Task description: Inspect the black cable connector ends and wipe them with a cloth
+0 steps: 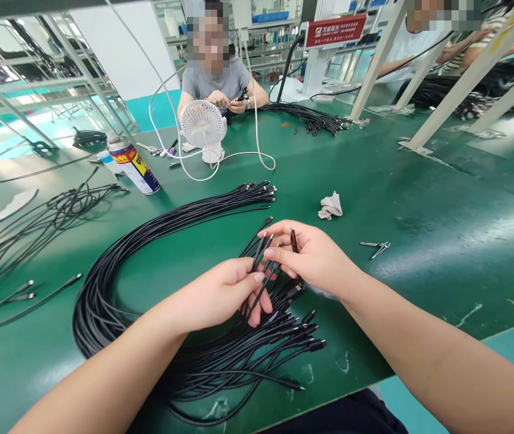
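My left hand (234, 289) is closed around several black cables (259, 265) just below their metal-tipped plugs. Thumb and forefinger of my right hand (300, 250) pinch at one of these plug ends. A slim dark stick-like tool (294, 241) also sits in my right hand, its kind unclear. Under both hands a thick bundle of black cables (103, 283) curves round in a U on the green table. One set of plug ends (257, 191) points right beyond my hands, and the other ends (302, 343) fan out close to the table's front edge.
Loose cables (58, 217) lie at the left, near a spray can (137, 169). A white fan (203, 126) with a trailing cord stands in front of a co-worker (216, 78) handling cables. To the right are a crumpled cloth (330, 205), small metal snips (377, 246) and slanted posts (460, 90).
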{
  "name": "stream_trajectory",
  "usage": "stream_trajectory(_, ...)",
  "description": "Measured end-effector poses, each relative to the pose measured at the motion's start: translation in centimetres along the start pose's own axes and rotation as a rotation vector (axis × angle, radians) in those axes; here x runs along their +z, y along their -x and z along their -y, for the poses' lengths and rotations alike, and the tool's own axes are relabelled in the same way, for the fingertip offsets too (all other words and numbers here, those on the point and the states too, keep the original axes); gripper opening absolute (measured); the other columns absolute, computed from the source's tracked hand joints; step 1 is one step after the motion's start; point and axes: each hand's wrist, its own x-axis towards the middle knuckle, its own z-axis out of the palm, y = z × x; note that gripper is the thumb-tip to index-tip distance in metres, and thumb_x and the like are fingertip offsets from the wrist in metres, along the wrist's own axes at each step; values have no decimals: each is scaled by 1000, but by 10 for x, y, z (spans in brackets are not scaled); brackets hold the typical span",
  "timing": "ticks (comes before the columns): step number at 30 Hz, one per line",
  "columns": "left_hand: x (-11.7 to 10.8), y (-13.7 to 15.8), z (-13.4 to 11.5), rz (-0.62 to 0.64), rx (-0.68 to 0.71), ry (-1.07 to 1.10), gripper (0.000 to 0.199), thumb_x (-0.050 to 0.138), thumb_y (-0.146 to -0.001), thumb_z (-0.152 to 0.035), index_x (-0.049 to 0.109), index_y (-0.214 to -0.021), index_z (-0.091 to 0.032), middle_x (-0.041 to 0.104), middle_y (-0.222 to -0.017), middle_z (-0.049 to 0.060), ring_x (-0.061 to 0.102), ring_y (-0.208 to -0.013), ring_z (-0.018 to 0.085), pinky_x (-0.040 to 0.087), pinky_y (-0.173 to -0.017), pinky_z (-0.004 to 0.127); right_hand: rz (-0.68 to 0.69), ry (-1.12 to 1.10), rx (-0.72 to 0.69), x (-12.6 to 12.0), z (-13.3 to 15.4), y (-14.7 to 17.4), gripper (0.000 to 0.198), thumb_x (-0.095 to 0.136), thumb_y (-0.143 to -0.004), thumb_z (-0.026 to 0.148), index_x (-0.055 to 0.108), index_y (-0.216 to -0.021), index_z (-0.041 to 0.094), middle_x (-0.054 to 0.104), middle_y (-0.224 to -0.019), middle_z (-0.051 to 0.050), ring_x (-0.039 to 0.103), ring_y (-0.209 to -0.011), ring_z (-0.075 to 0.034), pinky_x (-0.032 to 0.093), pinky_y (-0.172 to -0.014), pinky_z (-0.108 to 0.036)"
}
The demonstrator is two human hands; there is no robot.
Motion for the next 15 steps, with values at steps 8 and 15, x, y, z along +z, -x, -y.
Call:
stream_trajectory(8, 5, -14, 17, -12, 62, 259, 22, 67, -83, -32, 61, -89, -12, 72, -83, 8, 69, -68, 16, 54, -68, 29, -39, -5, -67, 2, 1, 1, 23, 62, -79, 23, 59, -102, 19, 58, -64, 6, 46, -44, -5, 40, -44, -20)
stream_trajectory(15, 7, -16, 13, 40, 32, 444, 36, 80, -69, -38, 63, -87, -11, 73, -76, 8, 70, -64, 16, 55, -64, 28, -34, -64, -55, 4, -2, 2, 29, 63, -80, 31, 65, -105, 17, 64, -69, 1, 50, -47, -7, 45, -47, -22)
